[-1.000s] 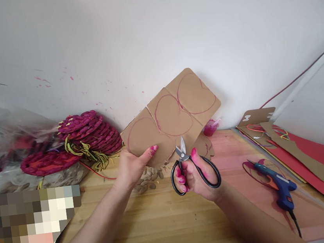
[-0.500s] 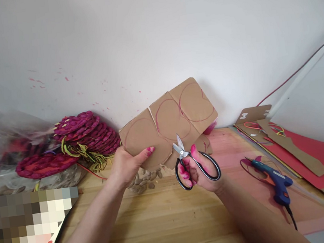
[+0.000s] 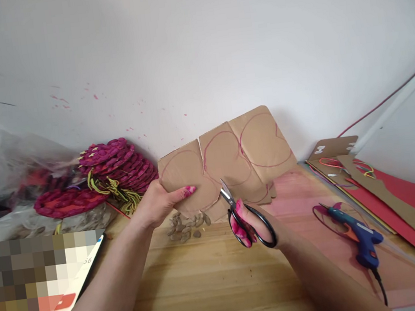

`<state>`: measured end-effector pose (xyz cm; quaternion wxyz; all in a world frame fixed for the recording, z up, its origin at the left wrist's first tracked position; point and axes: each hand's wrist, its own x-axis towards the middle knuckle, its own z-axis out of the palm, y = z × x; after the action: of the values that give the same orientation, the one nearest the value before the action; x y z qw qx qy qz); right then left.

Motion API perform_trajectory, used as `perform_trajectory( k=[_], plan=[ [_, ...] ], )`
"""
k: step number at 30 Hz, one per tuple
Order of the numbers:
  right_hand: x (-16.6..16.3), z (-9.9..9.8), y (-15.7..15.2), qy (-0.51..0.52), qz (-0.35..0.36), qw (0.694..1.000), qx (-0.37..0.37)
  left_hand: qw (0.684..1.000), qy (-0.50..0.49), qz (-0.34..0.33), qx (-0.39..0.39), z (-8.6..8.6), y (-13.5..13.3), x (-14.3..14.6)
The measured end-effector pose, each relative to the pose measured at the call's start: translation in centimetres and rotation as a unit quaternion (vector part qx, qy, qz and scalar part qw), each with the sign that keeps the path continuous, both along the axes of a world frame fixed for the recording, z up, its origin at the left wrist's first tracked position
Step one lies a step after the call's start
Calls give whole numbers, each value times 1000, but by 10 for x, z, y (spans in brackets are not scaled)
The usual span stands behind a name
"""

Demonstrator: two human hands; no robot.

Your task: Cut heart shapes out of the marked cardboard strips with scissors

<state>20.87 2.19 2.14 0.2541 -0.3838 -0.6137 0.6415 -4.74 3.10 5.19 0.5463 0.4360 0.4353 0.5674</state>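
Observation:
My left hand (image 3: 165,201) grips the lower left end of a piece of cardboard (image 3: 226,153), thumb on top and fingers hidden beneath. Pinkish-red outlines of circles, one notched, are drawn across its creased panels, and a slit runs down from the top edge. In my right hand (image 3: 251,223) is a pair of scissors (image 3: 228,196) with black looped handles. Their blades are nearly closed at the cut lower edge of the cardboard. My fingertips are stained pink. Several brown, seed-like pieces (image 3: 184,227) lie on the table just below the cardboard.
A blue glue gun (image 3: 364,242) lies at right on a pink-stained area of the wooden table (image 3: 193,288). Beyond it are red sheets (image 3: 397,192) and cardboard strips. Magenta braided discs (image 3: 117,161) are stacked at left beside plastic bags (image 3: 6,150). A pixelated screen fills the lower left.
The scissor blades have closed from a wide spread and meet the cardboard's lower edge. The whole view has shifted slightly, so most things appear further right.

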Motion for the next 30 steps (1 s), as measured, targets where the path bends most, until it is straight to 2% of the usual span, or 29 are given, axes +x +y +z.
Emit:
perform_trajectory(
  k=[7, 20, 26, 30],
  plan=[
    [-3, 2, -5, -61, -6, 996, 61, 1000, 9, -10, -11, 9, -1, -5],
    [-2, -22, -7, -91, -15, 991, 93, 999, 20, -41, -13, 5, 2, -19],
    [-3, -16, -12, -131, -24, 986, 103, 998, 26, -56, -17, 3, 4, -23],
    [-8, -12, -15, -123, -20, 989, 80, 997, 30, -61, -26, 2, 5, -26]
  ],
)
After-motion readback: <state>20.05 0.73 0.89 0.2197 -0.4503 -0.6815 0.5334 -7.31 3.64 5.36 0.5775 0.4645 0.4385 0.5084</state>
